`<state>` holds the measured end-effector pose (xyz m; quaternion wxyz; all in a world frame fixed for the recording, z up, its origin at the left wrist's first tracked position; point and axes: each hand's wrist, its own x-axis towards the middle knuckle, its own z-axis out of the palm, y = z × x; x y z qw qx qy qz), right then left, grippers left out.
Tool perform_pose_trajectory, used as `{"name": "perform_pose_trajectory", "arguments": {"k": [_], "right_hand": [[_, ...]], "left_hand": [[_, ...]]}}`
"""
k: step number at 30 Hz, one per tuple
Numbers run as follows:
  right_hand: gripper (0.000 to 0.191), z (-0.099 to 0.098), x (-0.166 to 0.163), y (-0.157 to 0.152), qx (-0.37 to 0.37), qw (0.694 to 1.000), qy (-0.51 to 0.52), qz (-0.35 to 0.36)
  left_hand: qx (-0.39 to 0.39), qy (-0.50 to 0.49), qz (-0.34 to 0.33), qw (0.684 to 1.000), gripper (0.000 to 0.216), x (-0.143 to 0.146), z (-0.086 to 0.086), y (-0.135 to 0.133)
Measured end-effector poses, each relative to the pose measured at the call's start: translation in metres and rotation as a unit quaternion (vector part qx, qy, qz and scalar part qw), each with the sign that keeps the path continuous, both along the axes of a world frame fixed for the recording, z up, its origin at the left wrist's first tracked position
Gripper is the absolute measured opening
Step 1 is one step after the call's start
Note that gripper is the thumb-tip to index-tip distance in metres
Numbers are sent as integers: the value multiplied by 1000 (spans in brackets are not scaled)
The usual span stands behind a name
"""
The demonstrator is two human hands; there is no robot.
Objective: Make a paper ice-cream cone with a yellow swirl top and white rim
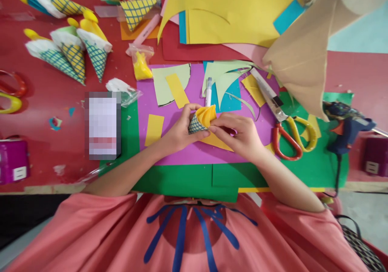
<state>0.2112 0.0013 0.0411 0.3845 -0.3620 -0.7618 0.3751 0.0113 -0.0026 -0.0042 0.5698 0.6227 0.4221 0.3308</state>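
Above the purple sheet [182,150] on the worktop [51,98], the left hand [178,132] pinches a small paper cone [197,124] by its gridded tip. The right hand [239,136] pinches the cone's yellow swirl top [207,115]. Scissors [287,132] lie just right.

The red table [45,98] bears patterned paper cones [75,55], a green sheet [182,180] and a purple box [12,161].

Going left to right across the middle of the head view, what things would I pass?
Purple box → blurred rectangular object → left hand → paper cone → right hand → scissors → glue gun.
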Motion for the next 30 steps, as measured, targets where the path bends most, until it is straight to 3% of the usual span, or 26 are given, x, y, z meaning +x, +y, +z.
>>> {"name": "perform_pose_trajectory", "arguments": {"k": [3,11,22,30], "right_hand": [[11,1,1,1,-6,1000,6,24],[12,-4,-3,-4,-3,1000,5,-18],[6,-12,-3,-7,147,985,-39,-85],[8,-3,0,-4,59,989,30,-130]], "left_hand": [[-19,-14,0,1000,64,0,1,1],[-51,-34,-10,998,61,1,4,1],[-92,-101,-31,990,50,2,10,1],[-193,-169,-37,966,44,4,14,3]]}}
